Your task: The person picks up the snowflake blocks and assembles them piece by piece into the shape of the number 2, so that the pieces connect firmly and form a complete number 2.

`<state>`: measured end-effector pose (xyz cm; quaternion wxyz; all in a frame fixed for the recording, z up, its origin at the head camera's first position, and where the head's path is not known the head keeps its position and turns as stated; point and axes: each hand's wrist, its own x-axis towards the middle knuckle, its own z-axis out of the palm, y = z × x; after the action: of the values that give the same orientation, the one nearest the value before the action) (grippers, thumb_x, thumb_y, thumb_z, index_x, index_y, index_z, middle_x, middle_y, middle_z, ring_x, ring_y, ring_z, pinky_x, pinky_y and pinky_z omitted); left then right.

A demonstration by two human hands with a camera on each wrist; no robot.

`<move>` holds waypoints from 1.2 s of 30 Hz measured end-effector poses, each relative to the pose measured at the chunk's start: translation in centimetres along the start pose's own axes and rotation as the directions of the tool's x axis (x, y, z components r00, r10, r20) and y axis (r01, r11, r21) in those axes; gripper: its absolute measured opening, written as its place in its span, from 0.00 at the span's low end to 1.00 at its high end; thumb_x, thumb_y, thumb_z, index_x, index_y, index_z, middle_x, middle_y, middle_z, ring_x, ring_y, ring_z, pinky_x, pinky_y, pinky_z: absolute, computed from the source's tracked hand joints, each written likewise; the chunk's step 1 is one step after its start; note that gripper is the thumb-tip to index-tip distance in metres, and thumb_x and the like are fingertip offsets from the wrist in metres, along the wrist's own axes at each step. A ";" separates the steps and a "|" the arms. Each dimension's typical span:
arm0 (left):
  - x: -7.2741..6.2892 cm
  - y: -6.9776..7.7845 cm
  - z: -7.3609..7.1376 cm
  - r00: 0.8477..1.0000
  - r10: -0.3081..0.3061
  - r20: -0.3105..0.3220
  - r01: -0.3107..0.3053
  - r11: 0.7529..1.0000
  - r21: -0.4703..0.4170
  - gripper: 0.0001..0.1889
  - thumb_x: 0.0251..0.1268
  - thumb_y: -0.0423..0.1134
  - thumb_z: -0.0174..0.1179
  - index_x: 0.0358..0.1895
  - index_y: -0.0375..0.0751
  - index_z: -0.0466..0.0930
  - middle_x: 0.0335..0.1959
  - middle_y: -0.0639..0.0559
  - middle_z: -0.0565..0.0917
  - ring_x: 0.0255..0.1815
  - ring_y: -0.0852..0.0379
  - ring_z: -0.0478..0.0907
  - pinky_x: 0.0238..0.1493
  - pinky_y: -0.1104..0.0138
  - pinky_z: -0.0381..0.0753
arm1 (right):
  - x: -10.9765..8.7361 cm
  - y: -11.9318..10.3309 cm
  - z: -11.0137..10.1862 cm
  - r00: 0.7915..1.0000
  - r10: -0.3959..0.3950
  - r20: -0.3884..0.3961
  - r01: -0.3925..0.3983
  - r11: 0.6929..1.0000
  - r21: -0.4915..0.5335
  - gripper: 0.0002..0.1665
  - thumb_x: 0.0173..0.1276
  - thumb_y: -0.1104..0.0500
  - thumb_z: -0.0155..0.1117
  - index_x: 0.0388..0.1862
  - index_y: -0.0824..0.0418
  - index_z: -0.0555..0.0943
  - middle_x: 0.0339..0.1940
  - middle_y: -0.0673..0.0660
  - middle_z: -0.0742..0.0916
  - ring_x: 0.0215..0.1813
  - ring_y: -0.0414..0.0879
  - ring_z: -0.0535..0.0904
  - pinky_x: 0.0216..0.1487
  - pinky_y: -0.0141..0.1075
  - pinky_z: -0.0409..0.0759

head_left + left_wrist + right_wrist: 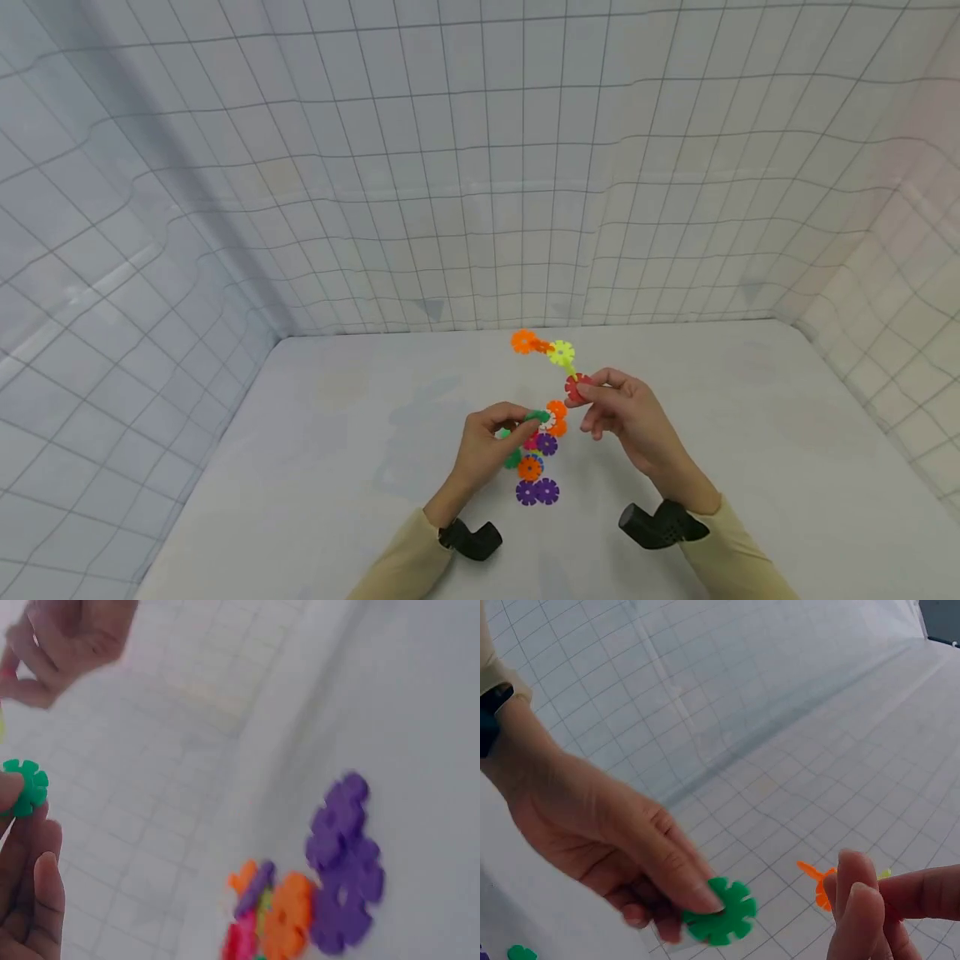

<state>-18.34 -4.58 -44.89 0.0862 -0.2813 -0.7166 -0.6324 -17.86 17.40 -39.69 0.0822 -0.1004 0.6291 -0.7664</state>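
Between thumb and fingers my left hand (491, 443) pinches a green notched flower disc (731, 915), held flat-side out. My right hand (626, 412) pinches a red notched disc (576, 387). That red disc ends a chain running up through yellow discs (561, 352) to orange discs (523, 342). The two hands are apart, the right one farther forward. In the right wrist view my right fingers (859, 907) cover most of the chain. Below the hands lie purple discs (547, 492) and an orange disc (529, 468), with others partly hidden behind the left hand.
A white table (337, 467) spreads around the hands. White sheeting with a grid pattern (480, 183) rises at its back and sides. A green disc (522, 952) lies at the lower left of the right wrist view. Each wrist wears a black camera mount (472, 540).
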 end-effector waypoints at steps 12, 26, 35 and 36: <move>-0.1 4.9 1.6 0.963 0.223 -0.154 -0.209 0.972 0.104 0.06 0.50 0.19 0.66 0.33 0.26 0.84 0.25 0.42 0.84 0.22 0.55 0.79 0.25 0.65 0.81 | 0.0 0.6 0.9 1.000 0.022 0.000 -0.022 1.000 0.021 0.08 0.70 0.59 0.60 0.30 0.60 0.78 0.24 0.52 0.83 0.20 0.41 0.77 0.21 0.28 0.73; -0.2 4.1 2.1 0.924 0.318 -0.212 -0.281 0.942 0.186 0.07 0.45 0.19 0.69 0.30 0.28 0.84 0.22 0.45 0.83 0.19 0.58 0.77 0.22 0.70 0.79 | -0.4 1.4 2.3 0.992 -0.100 -0.070 0.091 0.988 -0.127 0.17 0.69 0.59 0.60 0.29 0.73 0.71 0.21 0.57 0.82 0.20 0.47 0.78 0.19 0.30 0.74; -0.9 1.4 2.5 0.877 0.439 -0.193 -0.376 0.880 0.291 0.13 0.43 0.20 0.71 0.35 0.34 0.85 0.26 0.50 0.84 0.24 0.64 0.78 0.28 0.74 0.79 | -0.6 1.8 3.1 0.974 -0.225 -0.004 0.219 0.949 -0.229 0.16 0.73 0.62 0.53 0.27 0.73 0.70 0.14 0.60 0.74 0.14 0.48 0.72 0.14 0.35 0.71; -0.9 1.4 2.6 0.874 0.446 -0.193 -0.381 0.876 0.297 0.13 0.43 0.20 0.71 0.35 0.34 0.85 0.26 0.50 0.84 0.24 0.63 0.79 0.28 0.74 0.80 | -0.6 1.8 3.2 0.971 -0.238 -0.003 0.230 0.943 -0.241 0.16 0.73 0.62 0.53 0.26 0.72 0.70 0.13 0.61 0.73 0.13 0.49 0.71 0.13 0.36 0.70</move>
<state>-16.22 -2.36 -44.57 0.3466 -0.3319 -0.6956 -0.5347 -16.41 14.16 -40.84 -0.0320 -0.1713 0.7015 -0.6910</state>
